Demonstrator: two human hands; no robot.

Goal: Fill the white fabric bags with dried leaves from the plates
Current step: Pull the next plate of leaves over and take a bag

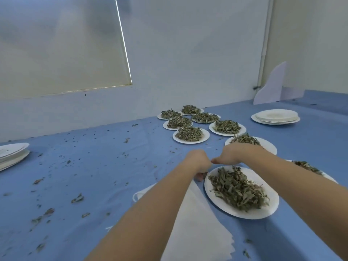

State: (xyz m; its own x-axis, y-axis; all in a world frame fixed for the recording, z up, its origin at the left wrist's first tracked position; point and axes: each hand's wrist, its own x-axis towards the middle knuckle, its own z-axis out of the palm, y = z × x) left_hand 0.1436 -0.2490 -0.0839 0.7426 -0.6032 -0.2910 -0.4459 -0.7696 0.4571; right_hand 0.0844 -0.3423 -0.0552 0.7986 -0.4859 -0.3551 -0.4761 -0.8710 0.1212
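Note:
A stack of white fabric bags (197,223) lies on the blue cloth right in front of me, partly under my left forearm. My left hand (197,162) is curled over the far end of the top bag and pinches its edge. My right hand (233,154) sits next to it with its fingers curled and its thumb pointing at the left hand, at the same bag edge. Its fingertips are hidden. A white plate (211,193) heaped with dried leaves (239,191) stands just right of the bags, below my right hand.
Several more plates of leaves (190,133) stand in rows towards the wall, and one (308,167) is half hidden by my right arm. Empty plate stacks sit at far right (276,116) and at the left edge (11,154). Leaf crumbs litter the blue cloth (94,166).

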